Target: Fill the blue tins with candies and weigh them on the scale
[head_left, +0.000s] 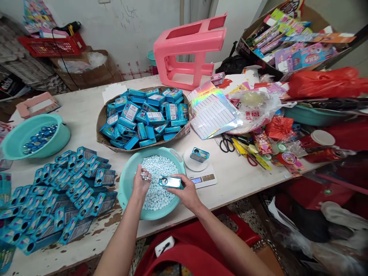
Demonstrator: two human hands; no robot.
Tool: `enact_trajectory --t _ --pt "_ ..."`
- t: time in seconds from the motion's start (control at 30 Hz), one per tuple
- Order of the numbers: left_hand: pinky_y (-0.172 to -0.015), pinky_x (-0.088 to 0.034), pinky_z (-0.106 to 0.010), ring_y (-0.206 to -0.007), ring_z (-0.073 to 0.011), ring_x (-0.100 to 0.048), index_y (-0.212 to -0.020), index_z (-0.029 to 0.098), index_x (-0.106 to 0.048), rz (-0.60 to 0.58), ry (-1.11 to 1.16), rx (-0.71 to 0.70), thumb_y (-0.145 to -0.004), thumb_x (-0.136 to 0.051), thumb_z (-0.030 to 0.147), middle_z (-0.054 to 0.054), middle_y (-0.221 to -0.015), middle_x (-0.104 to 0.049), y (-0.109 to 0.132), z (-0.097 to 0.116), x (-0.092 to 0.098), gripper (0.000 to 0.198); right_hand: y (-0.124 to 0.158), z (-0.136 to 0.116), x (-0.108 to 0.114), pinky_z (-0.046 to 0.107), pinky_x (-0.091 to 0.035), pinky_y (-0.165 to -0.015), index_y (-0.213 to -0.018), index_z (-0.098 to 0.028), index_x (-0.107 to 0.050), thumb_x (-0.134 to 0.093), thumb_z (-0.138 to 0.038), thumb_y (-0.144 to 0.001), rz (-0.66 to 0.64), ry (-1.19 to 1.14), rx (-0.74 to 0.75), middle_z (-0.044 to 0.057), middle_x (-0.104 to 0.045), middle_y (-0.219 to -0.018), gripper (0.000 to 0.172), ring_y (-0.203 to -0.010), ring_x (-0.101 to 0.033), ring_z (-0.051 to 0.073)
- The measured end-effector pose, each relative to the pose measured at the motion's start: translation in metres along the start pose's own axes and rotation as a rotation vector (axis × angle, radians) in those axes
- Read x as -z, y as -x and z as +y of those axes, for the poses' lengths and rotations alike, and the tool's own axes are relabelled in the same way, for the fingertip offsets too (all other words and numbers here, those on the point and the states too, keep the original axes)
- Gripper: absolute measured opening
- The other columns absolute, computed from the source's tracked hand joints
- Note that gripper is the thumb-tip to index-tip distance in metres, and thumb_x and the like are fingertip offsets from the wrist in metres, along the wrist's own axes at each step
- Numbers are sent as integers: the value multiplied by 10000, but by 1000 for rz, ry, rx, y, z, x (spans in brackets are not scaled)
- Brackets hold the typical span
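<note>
Over a turquoise basin full of pale blue-white candies, my left hand is cupped closed around a few of the candies. My right hand grips a small blue tin, tilted with its silvery side and a round hole facing up, just right of my left hand. Beyond my right hand, another blue tin rests on the round plate of a white kitchen scale, whose display is lit but too small to read.
Behind the basin stands a cardboard box heaped with blue tins. Rows of tins cover the left side, near a basin holding shiny blue pieces. A pink stool lies at the back; scissors and holographic sheets lie right.
</note>
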State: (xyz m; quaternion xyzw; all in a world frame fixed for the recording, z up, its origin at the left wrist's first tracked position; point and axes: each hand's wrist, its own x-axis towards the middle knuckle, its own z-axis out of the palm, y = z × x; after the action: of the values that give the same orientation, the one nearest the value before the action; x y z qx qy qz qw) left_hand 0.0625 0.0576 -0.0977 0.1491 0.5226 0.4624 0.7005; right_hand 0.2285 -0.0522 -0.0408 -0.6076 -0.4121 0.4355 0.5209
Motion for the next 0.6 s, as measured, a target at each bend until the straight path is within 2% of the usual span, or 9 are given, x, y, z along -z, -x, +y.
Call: enact_trajectory --t 0.1,0.2,0.33,0.47,0.53,0.6 --pt "-361 -278 -162 -368 -55 -385 -638 181 -422 -33 151 229 -735 -661 419 70 -455 -383 -4 3 -8 351 4 -7 11 328 -500 -789 -957 -214 -646 -797 -295 -597 26 -55 -41 25 -650 -927 399 -871 -619 203" --pt "-318 -190 -166 -310 -43 -282 -630 185 -423 -133 219 273 -777 -630 411 85 -401 -317 2 7 -39 339 9 -13 29 329 -506 -786 -965 -225 -647 -800 -285 -598 56 -88 -49 26 -646 -945 402 -874 -620 206" --pt "-317 -165 -180 -302 -40 -245 -607 188 -406 -281 232 271 -769 -627 471 90 -379 -286 15 4 -116 394 15 -15 63 332 -507 -810 -1001 -245 -633 -794 -271 -622 100 -124 -44 31 -635 -1001 412 -896 -619 207" --pt "-338 -196 -179 -312 -29 -266 -614 183 -410 -289 154 175 -673 -694 529 103 -388 -287 13 -17 -198 452 14 -9 98 352 -490 -846 -1012 -233 -616 -772 -267 -656 191 -90 -77 45 -628 -1012 390 -926 -607 218" --pt "-341 -215 -179 -321 -30 -302 -626 177 -432 -263 114 77 -638 -716 534 99 -408 -326 7 -32 -226 456 11 -4 113 353 -480 -853 -1014 -226 -609 -761 -271 -671 230 -66 -87 45 -623 -1003 378 -933 -600 218" --pt "-348 -253 -184 -334 -38 -346 -622 172 -445 -251 65 -44 -636 -716 527 90 -428 -364 1 -46 -244 447 10 0 128 341 -477 -838 -1016 -224 -603 -753 -274 -683 262 -50 -95 40 -621 -982 369 -915 -596 209"
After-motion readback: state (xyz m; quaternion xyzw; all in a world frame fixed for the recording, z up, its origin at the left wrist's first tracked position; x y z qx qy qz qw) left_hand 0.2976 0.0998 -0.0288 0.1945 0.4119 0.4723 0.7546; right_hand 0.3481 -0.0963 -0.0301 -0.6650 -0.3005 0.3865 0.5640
